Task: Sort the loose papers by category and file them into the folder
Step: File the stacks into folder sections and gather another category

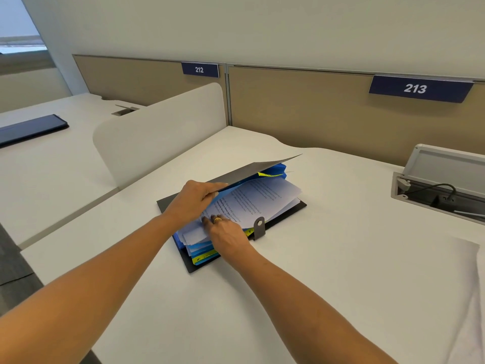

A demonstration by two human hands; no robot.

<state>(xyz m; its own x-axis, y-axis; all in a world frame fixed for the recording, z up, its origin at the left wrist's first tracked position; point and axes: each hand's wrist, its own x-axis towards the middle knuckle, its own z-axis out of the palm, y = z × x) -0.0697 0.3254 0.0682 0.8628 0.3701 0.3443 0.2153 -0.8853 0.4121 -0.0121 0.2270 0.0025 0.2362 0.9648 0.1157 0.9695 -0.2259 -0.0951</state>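
Note:
A dark expanding folder (286,210) with blue dividers and yellow tabs lies on the white desk (328,271). My left hand (193,198) grips the edge of its grey cover flap (252,171) and holds it raised. Printed white papers (258,198) sit inside between the dividers, their near ends sticking out unevenly. My right hand (227,232), with a ring on one finger, presses its fingers on the near edge of those papers. A grey clasp tab (259,227) hangs at the folder's front edge.
A white sheet (469,292) lies at the desk's right edge. An open cable box (441,187) with a black cord is set into the desk at the right. A white divider panel (157,137) stands at the left; beyond it a dark flat item (31,128) lies on the neighbouring desk.

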